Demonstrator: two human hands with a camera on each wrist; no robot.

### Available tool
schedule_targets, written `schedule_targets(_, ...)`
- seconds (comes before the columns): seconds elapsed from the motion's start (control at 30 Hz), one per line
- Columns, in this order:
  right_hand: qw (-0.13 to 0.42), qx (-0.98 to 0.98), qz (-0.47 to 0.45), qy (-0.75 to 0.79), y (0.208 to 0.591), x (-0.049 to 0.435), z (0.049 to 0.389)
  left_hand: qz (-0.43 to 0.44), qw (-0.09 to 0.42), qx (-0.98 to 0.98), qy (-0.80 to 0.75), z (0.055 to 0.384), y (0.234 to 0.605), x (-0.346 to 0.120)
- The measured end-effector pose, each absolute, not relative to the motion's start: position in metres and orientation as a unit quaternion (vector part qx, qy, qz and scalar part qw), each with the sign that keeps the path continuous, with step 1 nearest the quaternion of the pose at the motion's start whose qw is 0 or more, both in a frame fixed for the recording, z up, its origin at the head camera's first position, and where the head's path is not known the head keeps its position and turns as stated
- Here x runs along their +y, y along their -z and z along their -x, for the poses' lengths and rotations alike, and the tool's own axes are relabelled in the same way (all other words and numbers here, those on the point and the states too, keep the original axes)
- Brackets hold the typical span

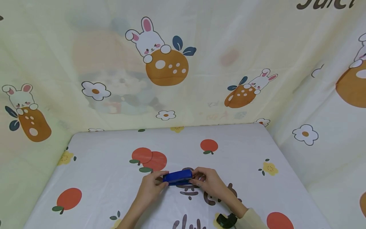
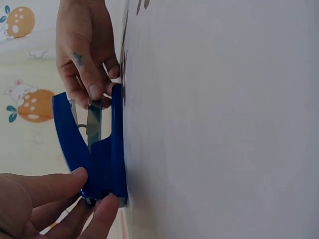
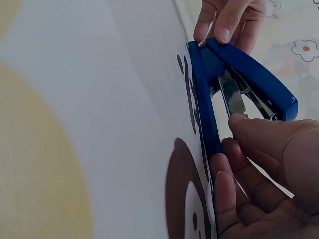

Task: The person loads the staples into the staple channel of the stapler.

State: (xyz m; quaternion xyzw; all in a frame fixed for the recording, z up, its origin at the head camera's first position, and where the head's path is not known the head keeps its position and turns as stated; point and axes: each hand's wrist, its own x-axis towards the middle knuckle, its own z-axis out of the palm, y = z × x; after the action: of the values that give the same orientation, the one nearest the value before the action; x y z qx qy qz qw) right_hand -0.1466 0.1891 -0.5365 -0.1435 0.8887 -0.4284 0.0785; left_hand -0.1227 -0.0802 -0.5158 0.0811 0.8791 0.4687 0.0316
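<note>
A blue stapler (image 1: 178,176) lies level over the tablecloth, its top arm lifted away from the base. In the left wrist view, the metal staple magazine (image 2: 93,122) shows between the raised arm and the base. My left hand (image 1: 151,188) grips the hinge end, with thumb and fingers on either side. At the other end, my right hand (image 1: 211,183) pinches the tip of the magazine between thumb and fingers, as the right wrist view shows. The base (image 3: 204,94) runs close along the cloth. Whether staples sit inside is hidden.
The table has a white cloth (image 1: 108,159) printed with red fruit, yellow flowers and dark drawings. A pale curtain (image 1: 206,101) with rabbits and oranges hangs behind and at both sides. Something black (image 1: 226,220) sits by my right wrist.
</note>
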Motion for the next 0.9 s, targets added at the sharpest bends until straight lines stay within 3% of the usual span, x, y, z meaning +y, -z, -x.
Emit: schedule_targets(0.9, 0.074, 0.884, 0.155, 0.435, 0.5377, 0.1891, 0.1485, -0.082, 0.04, 0.881, -0.463, 0.1223, 0.5153, -0.0823)
